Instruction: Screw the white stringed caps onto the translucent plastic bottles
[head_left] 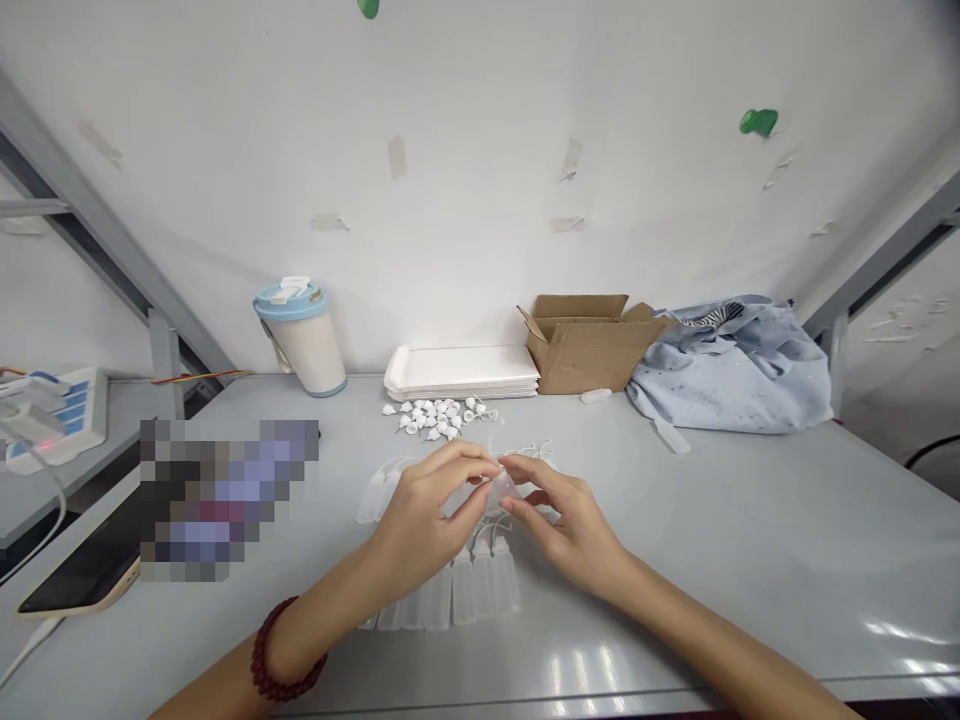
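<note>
My left hand [435, 497] and my right hand [559, 505] meet over the middle of the table. Between their closed fingertips is a small translucent plastic bottle [502, 492], partly hidden by the fingers. Both hands grip it near its upper end. Below them lies a row of translucent squeeze bottles [480, 585] with thin tethered caps, side by side. More such bottles [371, 497] lie behind the hands, partly covered by them. Just beyond sits a loose pile of small white nozzle tips [439, 418].
Along the wall stand a cream tumbler [307, 345] with a blue lid, stacked white padded envelopes [465, 372], an opened cardboard box [589, 355] and a bundle of light blue cloth [739, 370]. A phone [90, 550] and a power strip [79, 415] are at left.
</note>
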